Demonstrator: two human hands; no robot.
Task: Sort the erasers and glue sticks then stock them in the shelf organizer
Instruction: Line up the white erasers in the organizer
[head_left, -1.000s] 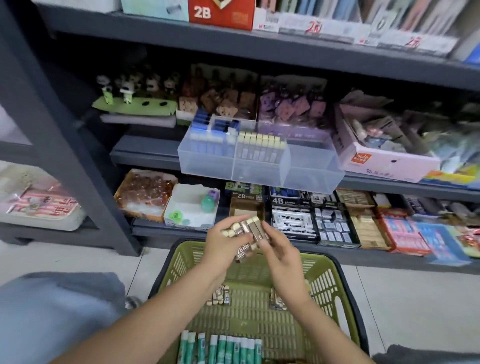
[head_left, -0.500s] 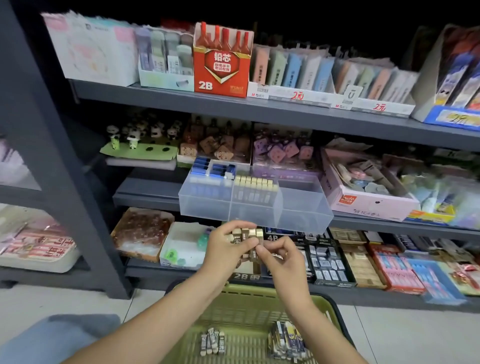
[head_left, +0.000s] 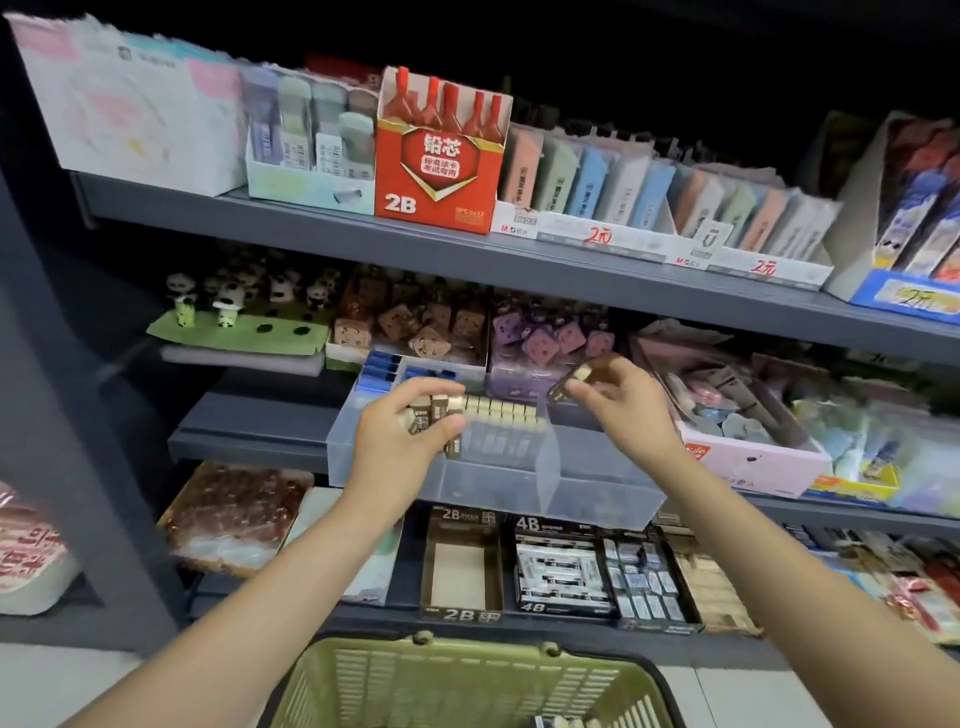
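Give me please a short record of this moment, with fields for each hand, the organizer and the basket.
left hand: grip on a bunch of brown-sleeved erasers, over the organizer
right hand: grip on one eraser, above the right side
organizer: clear, on the middle shelf; blue items on the left, row of erasers in the middle
basket: green, below the shelves

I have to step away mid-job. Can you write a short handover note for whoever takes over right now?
Left hand: grip on a bunch of erasers over the clear organizer.
Right hand: one eraser pinched above the right compartment.
Done: blue items back left, a row of erasers in the middle.
Left: place the held erasers; a few items remain in the green basket.
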